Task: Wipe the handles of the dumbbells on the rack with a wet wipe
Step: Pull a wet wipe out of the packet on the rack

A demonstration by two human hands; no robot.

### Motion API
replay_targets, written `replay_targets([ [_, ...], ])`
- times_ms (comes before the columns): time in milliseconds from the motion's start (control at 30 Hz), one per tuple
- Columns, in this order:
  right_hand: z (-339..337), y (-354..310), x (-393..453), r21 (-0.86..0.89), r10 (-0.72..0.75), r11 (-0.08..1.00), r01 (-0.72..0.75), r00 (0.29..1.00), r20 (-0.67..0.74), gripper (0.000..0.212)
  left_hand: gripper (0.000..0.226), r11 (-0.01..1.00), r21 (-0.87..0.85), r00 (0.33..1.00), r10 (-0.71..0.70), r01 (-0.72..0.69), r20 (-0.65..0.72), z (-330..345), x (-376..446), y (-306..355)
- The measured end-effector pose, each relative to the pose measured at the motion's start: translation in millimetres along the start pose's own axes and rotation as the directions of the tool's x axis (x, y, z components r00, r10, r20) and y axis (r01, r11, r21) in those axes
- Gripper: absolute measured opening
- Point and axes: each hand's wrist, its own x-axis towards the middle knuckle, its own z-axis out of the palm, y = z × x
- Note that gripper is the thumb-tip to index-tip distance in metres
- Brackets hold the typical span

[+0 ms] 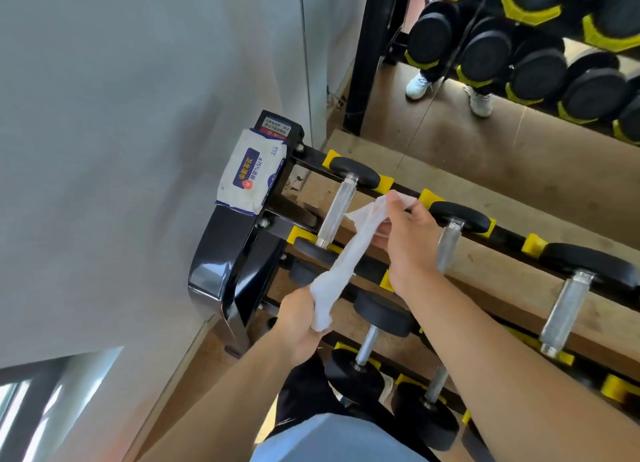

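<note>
A white wet wipe (341,258) is stretched out just above the rack (242,254), its lower end clamped in the left hand (300,323) grip and its top pinched by the right hand (405,233), right over the leftmost dumbbell handle (337,209), wipes pack (251,172) parked on the rack's end.

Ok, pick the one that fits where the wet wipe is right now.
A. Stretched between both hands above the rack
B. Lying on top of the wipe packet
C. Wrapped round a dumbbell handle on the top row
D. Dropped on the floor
A: the wet wipe is pulled out long between the left hand, which grips its lower end, and the right hand, which pinches its upper end; it touches no dumbbell handle.
</note>
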Motion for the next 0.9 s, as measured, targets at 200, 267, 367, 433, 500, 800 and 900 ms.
replay_targets([
  [200,9.6,5.9,-2.6,-0.085,-0.126,0.990,0.109,0.968,-0.218,0.015,0.031,0.965,0.250,0.993,0.097,-0.079,-0.061,-14.6,2.2,51.8],
  [267,12.5,6.3,-1.2,-0.183,-0.216,0.967,0.175,0.948,-0.233,0.015,0.021,0.876,0.448,0.962,0.250,-0.176,-0.113,-18.5,5.2,70.0],
  [367,21.8,2.7,-0.4,-0.125,-0.248,0.967,0.224,0.941,-0.232,0.012,0.025,0.809,0.489,0.924,0.382,-0.325,-0.018,-28.6,9.3,98.3],
  [433,28.6,1.8,1.0,-0.035,-0.201,0.980,0.198,0.946,-0.256,0.013,0.024,0.856,0.387,0.932,0.362,-0.341,0.021,-33.8,11.7,111.6],
  [500,33.3,1.4,4.1,0.066,-0.112,0.988,0.141,0.938,-0.327,0.015,0.019,0.898,0.260,0.933,0.356,-0.356,0.049,-36.9,16.1,119.1],
  [800,40.9,-15.6,3.8,0.137,0.182,0.973,-0.186,0.982,0.044,0.020,0.038,0.874,0.149,0.887,0.451,-0.462,0.103,-48.4,23.9,144.1],
  [900,48.3,-19.7,-3.6,0.056,0.219,0.969,-0.241,0.941,0.256,0.022,0.018,0.861,0.215,0.876,0.404,-0.461,0.261,-27.6,19.1,151.8],
])
